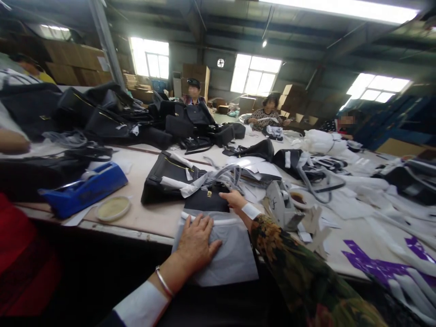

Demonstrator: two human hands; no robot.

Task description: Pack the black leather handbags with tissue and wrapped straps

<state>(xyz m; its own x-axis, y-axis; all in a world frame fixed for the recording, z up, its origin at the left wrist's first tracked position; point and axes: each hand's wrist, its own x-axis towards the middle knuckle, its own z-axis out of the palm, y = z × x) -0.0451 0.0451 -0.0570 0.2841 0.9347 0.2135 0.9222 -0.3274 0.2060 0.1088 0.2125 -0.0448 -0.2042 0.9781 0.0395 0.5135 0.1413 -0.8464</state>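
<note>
A black handbag (206, 200) with a small gold clasp lies at the table's front edge, its lower part under a translucent white sheet (235, 254). My left hand (198, 238) rests flat on this sheet with fingers spread. At the bag's right side, my right hand (235, 200) has its fingers closed on the black material near the clasp; the fingertips are partly hidden. Grey wrapped handles (225, 175) rise behind the clasp. Just beyond, to the left, lies another black bag (166, 175) with a gold zipper and white wrapping strips.
To the left are a blue tape dispenser (88, 188) and a round pale dish (113, 208). On the right stand a grey tape dispenser (282, 204) and a small bowl (298, 199). Black bags pile up at the back left. Purple wrapping (374, 263) lies front right. Several people sit beyond.
</note>
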